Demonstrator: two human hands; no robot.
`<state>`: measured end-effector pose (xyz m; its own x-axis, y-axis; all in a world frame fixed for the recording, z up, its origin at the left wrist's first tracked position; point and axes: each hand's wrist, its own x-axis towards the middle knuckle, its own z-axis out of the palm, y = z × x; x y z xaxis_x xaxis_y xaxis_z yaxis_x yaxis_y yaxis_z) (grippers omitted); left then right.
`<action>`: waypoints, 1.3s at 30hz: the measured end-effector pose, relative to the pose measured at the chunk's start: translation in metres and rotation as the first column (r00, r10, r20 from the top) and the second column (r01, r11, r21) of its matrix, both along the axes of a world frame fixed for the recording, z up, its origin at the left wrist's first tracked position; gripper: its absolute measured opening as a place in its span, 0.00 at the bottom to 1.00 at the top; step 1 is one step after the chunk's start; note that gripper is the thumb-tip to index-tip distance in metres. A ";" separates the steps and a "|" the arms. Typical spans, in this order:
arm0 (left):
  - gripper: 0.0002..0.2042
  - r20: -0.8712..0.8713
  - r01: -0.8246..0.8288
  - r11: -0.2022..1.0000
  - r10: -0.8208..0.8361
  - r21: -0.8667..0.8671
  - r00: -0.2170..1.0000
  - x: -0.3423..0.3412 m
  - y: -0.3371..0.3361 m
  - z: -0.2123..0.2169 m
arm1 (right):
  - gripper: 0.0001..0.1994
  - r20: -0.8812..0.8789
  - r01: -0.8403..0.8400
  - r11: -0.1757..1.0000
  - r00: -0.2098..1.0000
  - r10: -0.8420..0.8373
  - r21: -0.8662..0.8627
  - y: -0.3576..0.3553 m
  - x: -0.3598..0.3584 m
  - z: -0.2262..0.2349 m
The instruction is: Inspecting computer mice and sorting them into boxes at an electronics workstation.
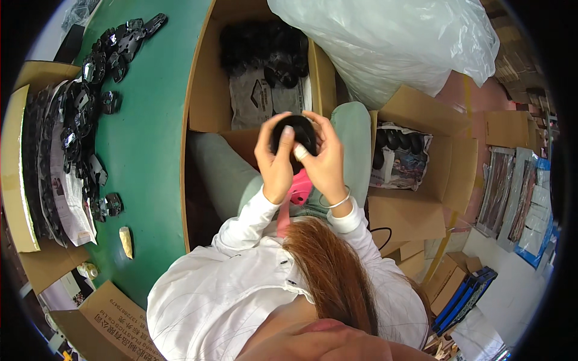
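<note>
A rounded, glossy black plastic shell [303, 127] is held over my lap between both hands. My left hand [274, 161] grips its left side, with the thumb lying on the shell's face. My right hand [328, 157] wraps round its right side, the thumb pressed near the lower edge. Something pale covers the tip of that thumb. Beyond my hands stands an open cardboard box [201, 90] with a pile of black pieces [265, 51] at its far end and a grey printed sheet [253, 99] below them. A pink item [300, 188] lies on my lap, partly hidden.
On the left, a green table [150, 150] bears loose glossy black parts [123, 45] and a small pale object [126, 242]. A carton [24, 180] of stacked black parts stands there. To my right are another open box [448, 144] with black rounded pieces and a large plastic bag [397, 42].
</note>
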<state>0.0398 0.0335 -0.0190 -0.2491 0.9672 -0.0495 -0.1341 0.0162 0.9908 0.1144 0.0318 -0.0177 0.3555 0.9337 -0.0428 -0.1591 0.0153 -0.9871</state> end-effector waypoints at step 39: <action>0.10 -0.216 0.118 0.993 -0.108 0.031 0.970 -0.006 0.008 -0.028 | 0.13 -0.064 -0.157 0.975 0.987 0.149 -0.158 -0.006 0.054 -0.047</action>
